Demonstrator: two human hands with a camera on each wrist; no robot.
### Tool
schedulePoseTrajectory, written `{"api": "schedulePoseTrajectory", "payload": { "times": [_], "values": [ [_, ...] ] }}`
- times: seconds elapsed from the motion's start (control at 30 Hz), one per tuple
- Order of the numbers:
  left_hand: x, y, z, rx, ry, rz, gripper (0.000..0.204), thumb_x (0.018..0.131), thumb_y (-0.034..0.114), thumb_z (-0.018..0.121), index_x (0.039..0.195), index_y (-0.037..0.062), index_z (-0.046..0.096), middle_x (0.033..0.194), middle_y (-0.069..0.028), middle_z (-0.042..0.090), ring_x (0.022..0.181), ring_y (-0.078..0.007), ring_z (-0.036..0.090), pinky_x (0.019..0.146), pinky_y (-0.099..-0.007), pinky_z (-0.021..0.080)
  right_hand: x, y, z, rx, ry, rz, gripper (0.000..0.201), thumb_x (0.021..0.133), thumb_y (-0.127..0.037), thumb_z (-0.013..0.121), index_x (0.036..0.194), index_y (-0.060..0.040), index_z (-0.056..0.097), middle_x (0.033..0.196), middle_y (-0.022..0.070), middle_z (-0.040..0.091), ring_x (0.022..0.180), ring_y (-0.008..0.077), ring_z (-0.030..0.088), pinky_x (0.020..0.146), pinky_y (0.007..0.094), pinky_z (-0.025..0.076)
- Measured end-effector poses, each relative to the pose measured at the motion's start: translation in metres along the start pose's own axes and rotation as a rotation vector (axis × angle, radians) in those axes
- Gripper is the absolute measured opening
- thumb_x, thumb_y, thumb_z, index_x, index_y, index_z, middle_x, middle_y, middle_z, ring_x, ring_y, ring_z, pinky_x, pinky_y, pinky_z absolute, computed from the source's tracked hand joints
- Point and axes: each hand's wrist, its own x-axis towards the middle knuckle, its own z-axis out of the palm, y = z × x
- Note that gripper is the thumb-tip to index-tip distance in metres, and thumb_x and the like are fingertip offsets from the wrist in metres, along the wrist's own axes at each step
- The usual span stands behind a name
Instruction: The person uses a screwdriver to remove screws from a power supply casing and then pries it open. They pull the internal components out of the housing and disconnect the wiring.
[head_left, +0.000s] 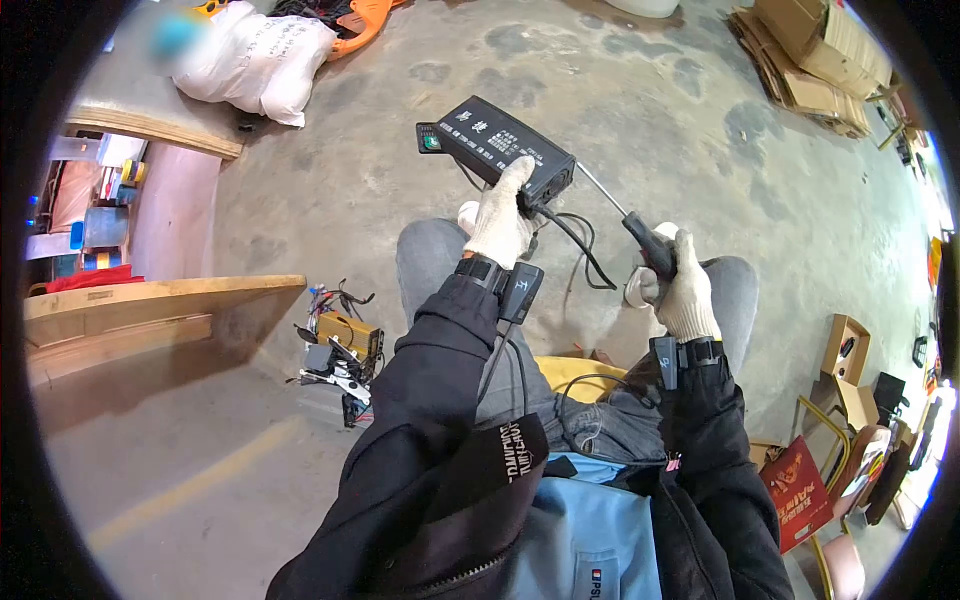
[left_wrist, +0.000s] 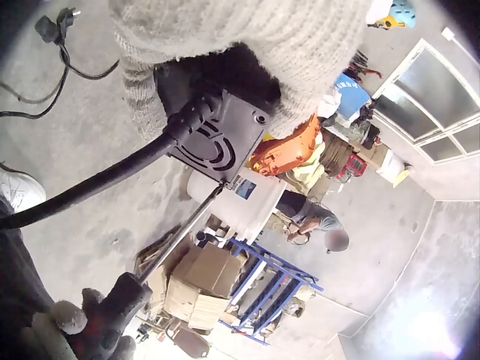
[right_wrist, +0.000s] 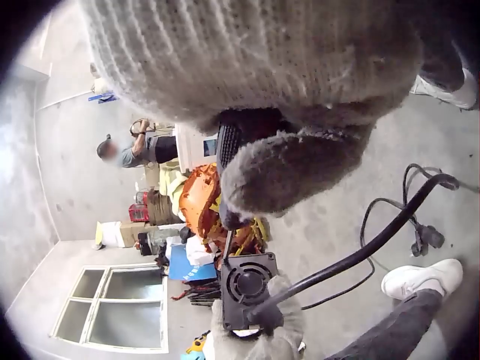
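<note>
A black box [head_left: 505,150] with white lettering is gripped at its near end by my gloved left hand [head_left: 503,215], thumb on top. From its end face, which has a round vent grille [right_wrist: 249,285], runs a thick black cable [left_wrist: 97,178]. My gloved right hand [head_left: 687,292] is wrapped round the black handle [head_left: 648,243] of a screwdriver. In the left wrist view the screwdriver's shaft [left_wrist: 180,238] reaches up to a corner of the end face, its tip at that corner. A small green-and-black piece [head_left: 430,138] shows beside the box's far end.
Loose electronic parts [head_left: 340,360] lie on the floor at the left, near a wooden board edge [head_left: 170,287]. White sacks [head_left: 265,65] are at the upper left, flattened cardboard [head_left: 800,75] at the upper right. A plug [right_wrist: 427,238] lies on the floor. Another person is in the background.
</note>
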Motion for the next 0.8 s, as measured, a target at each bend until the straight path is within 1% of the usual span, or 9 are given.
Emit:
{"api": "schedulePoseTrajectory", "payload": {
  "times": [0.1,0.2,0.27,0.4,0.5,0.57,0.63,0.7,0.8],
  "values": [
    [0.000,0.000,-0.001,0.036,-0.003,0.017,0.033,0.095,0.027,0.076,0.117,0.0045,0.066,0.105,-0.0099,0.074,0.082,-0.0196,0.073,0.062,-0.0347,0.063,0.003,0.001,-0.005,-0.109,0.046,-0.001,0.036,0.108,-0.036,0.055,0.121,-0.0041,0.065,0.095,0.0122,0.066,0.062,0.0159,0.057,0.049,0.0267,0.043],
    [0.002,0.000,-0.003,0.055,-0.011,0.020,0.033,0.095,0.029,0.076,0.117,0.0066,0.067,0.104,-0.0078,0.075,0.082,-0.0181,0.073,0.061,-0.0332,0.062,0.016,0.013,-0.019,-0.145,-0.024,-0.095,0.034,0.106,-0.033,0.060,0.121,-0.0029,0.065,0.097,0.0120,0.066,0.065,0.0158,0.059,0.055,0.0274,0.047],
    [0.001,0.000,-0.002,0.068,-0.008,0.016,0.033,0.095,0.030,0.076,0.117,0.0078,0.067,0.105,-0.0067,0.075,0.082,-0.0172,0.073,0.060,-0.0327,0.061,0.022,0.018,-0.022,-0.094,0.013,-0.256,0.027,0.103,-0.029,0.065,0.122,-0.0099,0.065,0.099,0.0069,0.064,0.073,0.0126,0.060,0.059,0.0272,0.049],
    [0.002,0.000,-0.004,0.068,0.013,0.027,0.033,0.094,0.030,0.077,0.117,0.0090,0.067,0.105,-0.0054,0.075,0.084,-0.0166,0.073,0.061,-0.0332,0.061,0.024,0.018,-0.024,-0.082,-0.059,-0.290,0.029,0.102,-0.028,0.066,0.125,-0.0102,0.064,0.103,0.0078,0.063,0.083,0.0128,0.062,0.064,0.0275,0.052],
    [-0.001,0.000,0.000,0.046,0.006,0.023,0.032,0.094,0.029,0.077,0.117,0.0082,0.067,0.105,-0.0059,0.075,0.085,-0.0173,0.073,0.062,-0.0344,0.062,0.009,0.007,-0.006,0.004,0.017,-0.125,0.032,0.105,-0.031,0.064,0.128,-0.0093,0.063,0.103,0.0085,0.065,0.082,0.0128,0.062,0.062,0.0280,0.051],
    [-0.001,0.000,0.000,0.026,0.004,0.024,0.032,0.094,0.028,0.077,0.117,0.0078,0.067,0.105,-0.0063,0.075,0.085,-0.0177,0.073,0.062,-0.0348,0.062,0.007,0.003,-0.015,-0.023,-0.030,0.046,0.038,0.106,-0.036,0.062,0.125,-0.0033,0.063,0.102,0.0122,0.067,0.072,0.0187,0.063,0.063,0.0285,0.050],
    [0.002,0.001,-0.005,0.042,-0.043,-0.005,0.037,0.099,0.025,0.072,0.128,0.0053,0.062,0.122,-0.0101,0.070,0.109,-0.0240,0.069,0.090,-0.0470,0.061,0.013,0.006,-0.024,-0.049,-0.006,0.027,0.036,0.107,-0.035,0.061,0.125,-0.0033,0.063,0.102,0.0119,0.067,0.074,0.0187,0.064,0.063,0.0286,0.050],
    [0.002,0.000,-0.006,0.057,-0.032,-0.004,0.037,0.098,0.025,0.072,0.128,0.0052,0.062,0.123,-0.0104,0.069,0.109,-0.0243,0.069,0.091,-0.0474,0.061,0.016,0.010,-0.025,-0.076,0.016,0.010,0.035,0.107,-0.033,0.060,0.125,-0.0033,0.063,0.102,0.0116,0.067,0.075,0.0187,0.064,0.063,0.0288,0.050],
    [-0.001,0.002,-0.003,0.070,-0.018,-0.005,0.039,0.098,0.025,0.072,0.129,0.0048,0.062,0.123,-0.0106,0.069,0.109,-0.0244,0.069,0.092,-0.0483,0.061,0.020,0.016,-0.024,-0.054,0.030,-0.161,0.034,0.107,-0.031,0.061,0.124,-0.0029,0.063,0.101,0.0098,0.067,0.079,0.0175,0.065,0.065,0.0297,0.053]
  ]
}}
